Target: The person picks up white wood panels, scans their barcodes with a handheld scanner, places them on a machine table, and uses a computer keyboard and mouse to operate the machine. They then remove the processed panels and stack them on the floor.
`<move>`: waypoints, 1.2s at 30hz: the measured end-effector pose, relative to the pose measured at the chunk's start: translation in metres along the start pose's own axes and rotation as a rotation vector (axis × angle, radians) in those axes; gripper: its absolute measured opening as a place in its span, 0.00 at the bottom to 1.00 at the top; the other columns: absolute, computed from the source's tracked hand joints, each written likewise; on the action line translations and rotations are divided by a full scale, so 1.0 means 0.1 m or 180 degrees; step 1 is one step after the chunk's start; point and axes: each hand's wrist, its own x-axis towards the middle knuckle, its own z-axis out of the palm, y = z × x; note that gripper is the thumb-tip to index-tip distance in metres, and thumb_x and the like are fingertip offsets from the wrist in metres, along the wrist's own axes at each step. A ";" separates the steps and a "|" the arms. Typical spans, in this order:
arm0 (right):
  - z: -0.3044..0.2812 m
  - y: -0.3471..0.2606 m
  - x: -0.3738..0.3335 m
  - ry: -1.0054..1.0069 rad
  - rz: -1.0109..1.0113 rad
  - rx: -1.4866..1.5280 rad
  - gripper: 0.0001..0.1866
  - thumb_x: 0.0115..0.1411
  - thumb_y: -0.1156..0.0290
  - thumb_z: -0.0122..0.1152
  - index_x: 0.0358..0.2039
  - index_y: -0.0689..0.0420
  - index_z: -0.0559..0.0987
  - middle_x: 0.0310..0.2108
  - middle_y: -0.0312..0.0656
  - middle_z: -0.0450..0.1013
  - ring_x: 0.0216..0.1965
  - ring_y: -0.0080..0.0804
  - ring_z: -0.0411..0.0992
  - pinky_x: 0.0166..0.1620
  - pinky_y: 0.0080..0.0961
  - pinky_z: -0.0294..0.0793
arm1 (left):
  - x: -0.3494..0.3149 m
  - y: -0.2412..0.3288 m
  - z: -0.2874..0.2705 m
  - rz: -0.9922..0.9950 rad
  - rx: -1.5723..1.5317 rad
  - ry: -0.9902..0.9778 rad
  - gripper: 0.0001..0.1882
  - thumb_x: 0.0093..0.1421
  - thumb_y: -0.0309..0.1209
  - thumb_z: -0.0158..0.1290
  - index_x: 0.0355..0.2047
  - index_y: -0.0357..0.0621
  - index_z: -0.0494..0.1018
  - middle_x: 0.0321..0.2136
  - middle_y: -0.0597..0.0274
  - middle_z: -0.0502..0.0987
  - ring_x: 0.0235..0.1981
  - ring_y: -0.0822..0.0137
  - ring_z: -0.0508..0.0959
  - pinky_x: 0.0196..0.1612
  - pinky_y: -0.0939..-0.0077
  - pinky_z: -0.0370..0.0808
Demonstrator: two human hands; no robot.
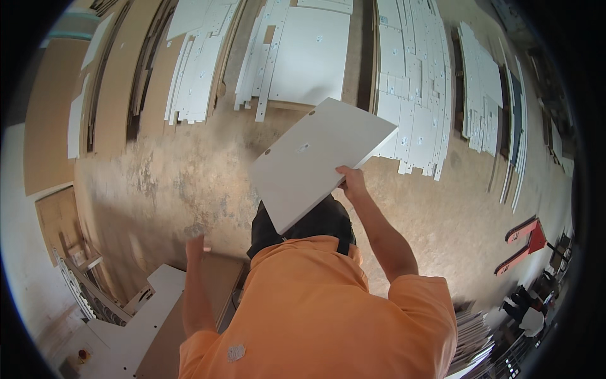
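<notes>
A flat white rectangular panel [322,148] hangs tilted in front of my body. It has two dark round holes along its far left edge and a small label near its middle. My right hand [351,180] grips its right edge, the thumb on the upper face and the other fingers mostly hidden underneath. The panel's near corner reaches my waist. Out to the left, my left hand [197,245] is apart from the panel with nothing in it, thumb sticking out. Below that hand lies a brown board surface [218,278].
Stacks of white panels [309,54] and narrower strips [410,82] line the far side. Brown boards [120,76] stand in piles at far left. A white worktop [158,300] is at near left, a red pallet jack [527,243] at right, thin stacked boards [470,341] behind my right shoulder.
</notes>
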 end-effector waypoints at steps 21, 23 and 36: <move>2.06 -1.88 3.82 0.0470 -0.0072 0.1467 0.17 0.58 0.76 0.60 0.48 0.61 0.72 0.45 0.45 0.72 0.45 0.40 0.74 0.49 0.40 0.79 | 0.78 2.89 -0.35 0.0439 0.0130 -0.0193 0.18 0.65 0.38 0.51 0.28 0.32 0.75 0.22 0.54 0.80 0.27 0.63 0.83 0.33 0.65 0.74; 2.34 -2.30 4.47 0.0310 -0.0183 0.1705 0.17 0.58 0.78 0.60 0.48 0.62 0.71 0.46 0.45 0.71 0.47 0.40 0.73 0.52 0.40 0.78 | 0.60 3.06 -0.22 0.0200 0.0188 -0.0269 0.18 0.65 0.38 0.51 0.29 0.32 0.76 0.21 0.54 0.78 0.28 0.62 0.84 0.33 0.65 0.75; 3.32 -3.48 7.16 0.0277 -0.0083 0.1870 0.15 0.61 0.75 0.59 0.47 0.66 0.74 0.43 0.49 0.74 0.42 0.44 0.77 0.49 0.40 0.81 | 0.36 1.87 0.37 -0.1226 -0.0367 -0.1136 0.21 0.66 0.41 0.50 0.55 0.44 0.70 0.41 0.57 0.79 0.32 0.59 0.82 0.33 0.63 0.80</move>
